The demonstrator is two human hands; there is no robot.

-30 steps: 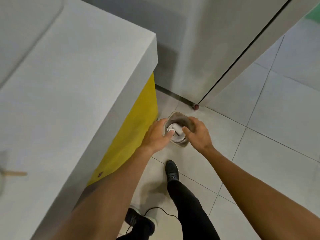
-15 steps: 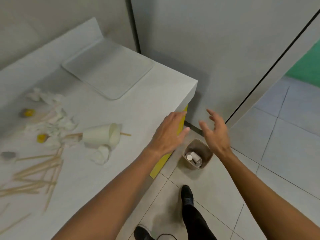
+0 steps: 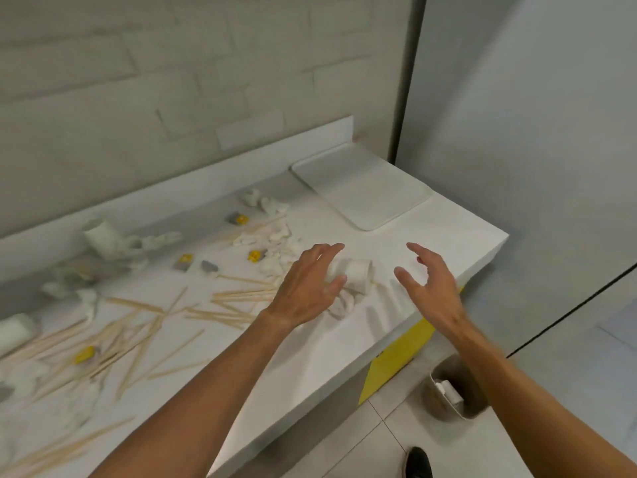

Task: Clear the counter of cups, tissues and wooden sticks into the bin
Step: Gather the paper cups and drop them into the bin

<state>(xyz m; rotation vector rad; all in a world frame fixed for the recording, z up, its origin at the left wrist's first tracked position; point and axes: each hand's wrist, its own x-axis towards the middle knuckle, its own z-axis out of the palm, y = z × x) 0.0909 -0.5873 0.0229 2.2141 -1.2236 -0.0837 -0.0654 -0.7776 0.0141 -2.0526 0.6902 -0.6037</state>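
From the head camera, both bare arms reach over the white counter (image 3: 344, 339). The left hand (image 3: 306, 288) hovers over a white paper cup (image 3: 355, 274) lying on its side near the counter's right end, fingers spread and curved around the cup's base end without a closed hold; whether they touch it I cannot tell. A crumpled tissue (image 3: 344, 303) lies just beside the cup, partly under that hand. The right hand (image 3: 431, 284) is apart from the cup to its right, fingers wide open and empty. Wooden sticks (image 3: 138, 332) lie scattered across the left part of the counter among more tissues (image 3: 272, 236) and small yellow pieces (image 3: 255, 255). Another cup (image 3: 101, 236) sits near the back wall. A flat white tray (image 3: 362, 188) rests at the far right corner. The bin (image 3: 448, 391) stands on the floor below the counter's end, white items inside
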